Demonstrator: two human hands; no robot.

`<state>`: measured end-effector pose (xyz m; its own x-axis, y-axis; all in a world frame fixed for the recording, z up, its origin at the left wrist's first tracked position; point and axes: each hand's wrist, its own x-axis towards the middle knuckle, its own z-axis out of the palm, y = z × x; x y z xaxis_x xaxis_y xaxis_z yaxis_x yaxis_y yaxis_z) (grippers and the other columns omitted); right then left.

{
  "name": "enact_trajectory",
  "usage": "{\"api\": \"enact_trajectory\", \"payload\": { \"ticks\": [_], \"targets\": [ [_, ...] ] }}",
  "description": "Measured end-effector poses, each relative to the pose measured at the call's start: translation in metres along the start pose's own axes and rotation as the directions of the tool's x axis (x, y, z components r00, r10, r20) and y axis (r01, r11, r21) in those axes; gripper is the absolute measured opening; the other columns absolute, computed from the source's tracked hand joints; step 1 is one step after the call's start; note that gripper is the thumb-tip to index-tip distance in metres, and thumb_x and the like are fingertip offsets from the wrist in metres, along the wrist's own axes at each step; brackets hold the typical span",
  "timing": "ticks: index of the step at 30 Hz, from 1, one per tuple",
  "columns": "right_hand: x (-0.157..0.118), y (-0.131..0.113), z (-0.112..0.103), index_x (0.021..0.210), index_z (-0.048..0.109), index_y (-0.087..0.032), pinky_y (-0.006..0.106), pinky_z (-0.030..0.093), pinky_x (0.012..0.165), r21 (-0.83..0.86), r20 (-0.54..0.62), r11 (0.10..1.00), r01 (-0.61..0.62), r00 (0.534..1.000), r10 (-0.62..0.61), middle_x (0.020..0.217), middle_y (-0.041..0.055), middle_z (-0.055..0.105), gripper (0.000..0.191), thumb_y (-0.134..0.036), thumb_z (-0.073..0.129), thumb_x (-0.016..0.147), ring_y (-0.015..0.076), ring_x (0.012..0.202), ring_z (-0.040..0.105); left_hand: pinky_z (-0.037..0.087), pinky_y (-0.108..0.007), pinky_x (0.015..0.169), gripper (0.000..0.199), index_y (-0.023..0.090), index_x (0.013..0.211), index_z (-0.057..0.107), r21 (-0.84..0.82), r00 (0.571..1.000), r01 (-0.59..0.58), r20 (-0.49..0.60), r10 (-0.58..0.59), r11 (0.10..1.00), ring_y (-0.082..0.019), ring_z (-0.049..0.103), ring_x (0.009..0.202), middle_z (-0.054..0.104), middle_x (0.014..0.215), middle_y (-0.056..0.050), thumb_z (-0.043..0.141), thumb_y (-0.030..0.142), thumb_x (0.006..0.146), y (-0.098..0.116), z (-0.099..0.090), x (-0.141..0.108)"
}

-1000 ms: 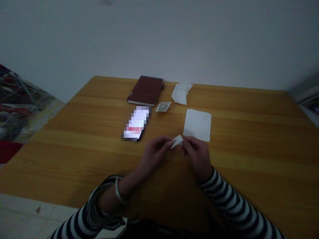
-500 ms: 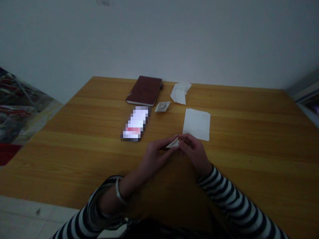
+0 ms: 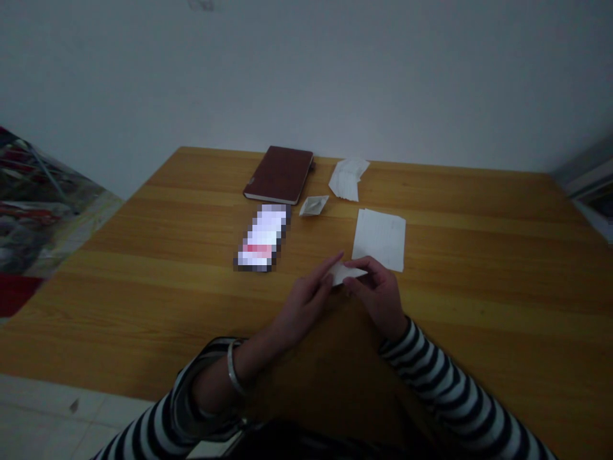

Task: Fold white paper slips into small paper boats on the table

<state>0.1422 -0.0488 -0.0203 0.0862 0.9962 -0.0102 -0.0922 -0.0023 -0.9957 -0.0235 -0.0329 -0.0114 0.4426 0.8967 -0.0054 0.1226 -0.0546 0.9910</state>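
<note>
Between my two hands, above the wooden table, is a small folded piece of white paper (image 3: 341, 274) with a pointed right end. My left hand (image 3: 309, 299) pinches its left side between thumb and fingers. With thumb and bent fingers, my right hand (image 3: 380, 294) grips the right part, and the tip shows between them. Just beyond my right hand lies a flat sheet of lined white paper (image 3: 379, 237). A small folded paper boat (image 3: 314, 205) rests farther off, near the phone.
A phone (image 3: 263, 236) with a lit, blurred screen lies left of the paper boat. Behind it is a dark red notebook (image 3: 280, 174). Fanned white paper pieces (image 3: 348, 177) lie at the back of the table (image 3: 479, 255), which meets a pale wall (image 3: 335, 76).
The folded paper has turned and shows more of its face, its point now to the right. My left fingers have shifted along its left side. The things on the table have stayed put.
</note>
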Motion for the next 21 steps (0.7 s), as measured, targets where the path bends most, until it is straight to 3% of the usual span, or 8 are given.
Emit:
{"api": "enact_trajectory", "payload": {
  "ticks": [5,9,15,21],
  "targets": [
    [0.001,-0.001,0.0,0.093,0.065,-0.021,0.028,0.056,0.062,-0.011,0.055,1.0,0.022,0.998,-0.021,0.077,0.0007,0.069,0.022,-0.039,0.071,0.08,0.0143,0.065,0.064,0.04,-0.041,0.112,0.038,0.023,0.134,0.058,-0.071,0.993,0.024,0.113,-0.016,0.997,-0.022,0.055,0.128,0.062,0.136,-0.006,0.045,0.032,0.099,0.008,0.001,0.006],
    [0.001,-0.001,0.001,0.095,0.067,-0.02,0.028,0.056,0.062,0.003,0.056,1.0,0.022,0.998,-0.022,0.083,0.0034,0.071,0.023,-0.039,0.068,0.082,0.014,0.066,0.064,0.039,-0.043,0.113,0.031,0.024,0.123,0.068,-0.031,0.995,-0.033,0.09,0.036,0.999,-0.023,0.055,0.127,0.063,0.134,-0.007,0.052,0.031,0.096,0.009,-0.002,0.011],
    [0.002,-0.001,-0.001,0.097,0.068,-0.021,0.026,0.053,0.057,0.015,0.024,1.0,-0.015,1.0,0.015,0.074,0.0003,0.068,0.023,-0.039,0.066,0.082,0.0131,0.061,0.061,0.049,-0.036,0.098,0.027,0.021,0.112,0.072,0.044,0.986,-0.033,0.163,0.026,0.998,-0.021,0.063,0.107,0.07,0.113,-0.01,0.053,0.031,0.096,0.011,-0.004,0.01],
    [0.002,-0.002,-0.003,0.098,0.071,-0.021,0.024,0.05,0.052,0.038,0.047,0.999,-0.036,0.998,0.035,0.067,-0.0022,0.063,0.023,-0.037,0.068,0.081,0.0118,0.057,0.057,0.05,-0.033,0.088,0.027,0.017,0.108,0.072,0.078,0.98,-0.035,0.199,0.018,0.996,-0.021,0.063,0.098,0.068,0.104,-0.01,0.055,0.032,0.094,0.015,-0.005,0.01]
  ]
}}
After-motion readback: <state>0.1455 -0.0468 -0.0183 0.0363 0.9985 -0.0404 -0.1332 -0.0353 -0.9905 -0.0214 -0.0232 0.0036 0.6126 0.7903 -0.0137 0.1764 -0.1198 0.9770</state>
